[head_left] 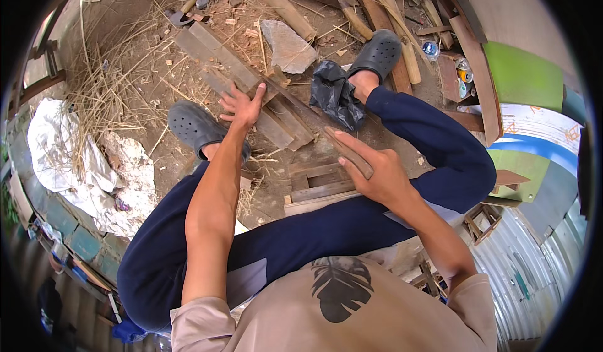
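My left hand [240, 106] lies flat with fingers spread on a stack of grey wooden planks [213, 57] on the dirt ground, pressing where a long thin wooden strip [301, 114] crosses them. My right hand [375, 171] grips the near end of that strip, index and middle fingers stretched along it. The strip runs diagonally from the planks back toward me. Below it stands a small wooden frame [319, 187] between my knees. I sit with legs in dark blue trousers and grey clogs [191, 126] on my feet.
A flat stone [289, 47] and a crumpled black plastic bag [336, 91] lie beside the planks. Loose timber and sticks [377, 6] pile up at the back, cans [463, 72] at right. Dry straw and white sacks [75, 157] fill the left; green boards [521, 75] and corrugated sheet stand right.
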Available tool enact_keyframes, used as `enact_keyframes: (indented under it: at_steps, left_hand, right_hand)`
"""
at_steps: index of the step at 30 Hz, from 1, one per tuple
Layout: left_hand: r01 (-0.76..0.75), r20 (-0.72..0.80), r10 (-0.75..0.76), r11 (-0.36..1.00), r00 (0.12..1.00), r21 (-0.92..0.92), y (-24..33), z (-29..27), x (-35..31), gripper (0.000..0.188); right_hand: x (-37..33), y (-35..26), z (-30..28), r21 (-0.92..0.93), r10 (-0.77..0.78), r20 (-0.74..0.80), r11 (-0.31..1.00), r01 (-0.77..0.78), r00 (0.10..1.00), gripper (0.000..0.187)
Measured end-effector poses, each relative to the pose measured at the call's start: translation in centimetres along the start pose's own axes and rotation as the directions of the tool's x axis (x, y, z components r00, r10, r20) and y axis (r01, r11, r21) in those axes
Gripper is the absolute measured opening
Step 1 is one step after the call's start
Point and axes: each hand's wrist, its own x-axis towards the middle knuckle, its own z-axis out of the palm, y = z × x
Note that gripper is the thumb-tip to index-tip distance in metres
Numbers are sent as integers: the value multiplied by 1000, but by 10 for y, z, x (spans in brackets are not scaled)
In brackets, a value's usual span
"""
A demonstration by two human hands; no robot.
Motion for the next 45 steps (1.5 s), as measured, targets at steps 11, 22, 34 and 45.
enact_keyframes:
  at_steps: [11, 22, 34, 45]
  left_hand:
    - [5, -8, -4, 1000, 1000, 19, 5, -7, 4, 127]
    - [-10, -66, 11, 1000, 998, 13, 4, 0, 7, 129]
    - [3, -69, -4, 1000, 998, -19, 2, 2, 6, 137]
    - [-1, -54, 0, 1000, 999, -6, 3, -2, 4, 139]
  right_hand:
    - [16, 38, 27, 49, -36, -75, 998, 40, 997, 48]
    - [50, 57, 44, -39, -6, -5, 999, 6, 1000, 48]
    - [44, 60, 45, -67, -163, -77, 985, 158, 984, 50]
    - [40, 90, 31, 73, -152, -22, 986, 153, 988, 48]
